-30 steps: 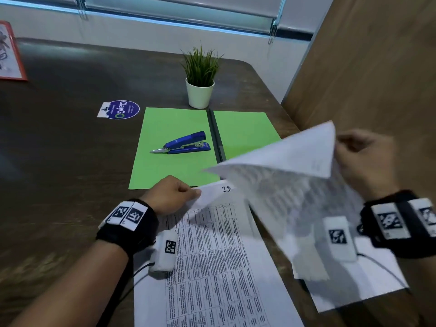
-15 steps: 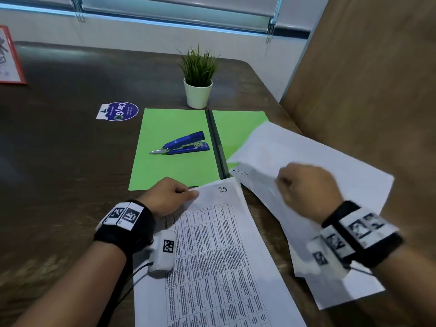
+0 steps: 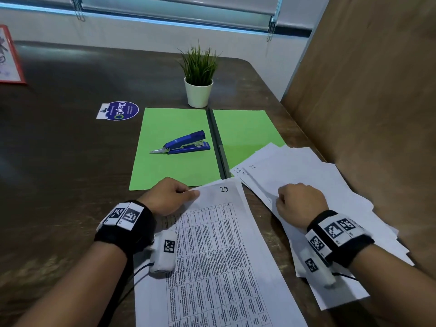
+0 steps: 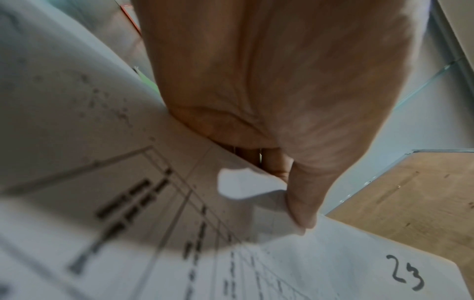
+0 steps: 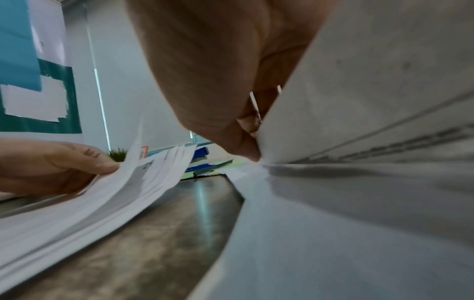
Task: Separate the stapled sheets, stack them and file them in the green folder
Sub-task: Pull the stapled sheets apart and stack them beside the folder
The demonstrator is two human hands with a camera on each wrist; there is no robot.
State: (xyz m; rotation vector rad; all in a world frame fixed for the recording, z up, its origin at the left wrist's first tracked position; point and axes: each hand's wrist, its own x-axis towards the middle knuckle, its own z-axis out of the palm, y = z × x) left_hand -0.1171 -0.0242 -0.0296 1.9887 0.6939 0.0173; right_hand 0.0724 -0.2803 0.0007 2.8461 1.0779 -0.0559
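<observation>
The green folder (image 3: 174,128) lies open on the table, a blue stapler (image 3: 184,145) resting on its left half. In front of it lies the printed stack of sheets (image 3: 219,256) marked "23" (image 4: 405,272). My left hand (image 3: 169,197) pinches its top left corner, the thumb on top and the corner curled up in the left wrist view. To the right, loose white sheets (image 3: 306,171) lie fanned in a pile that overlaps the folder's right half. My right hand (image 3: 299,204) rests on this pile, fingers curled, pinching the edge of the top sheet (image 5: 333,101).
A small potted plant (image 3: 199,90) stands just behind the folder. A round blue sticker (image 3: 120,110) lies to the folder's left, and a red-edged card (image 3: 9,57) at the far left. A wooden panel (image 3: 377,90) rises along the table's right edge.
My right hand has brought a sheet down from the air onto the loose pile at the right and drawn back toward me. The left hand has stayed on the stack's corner.
</observation>
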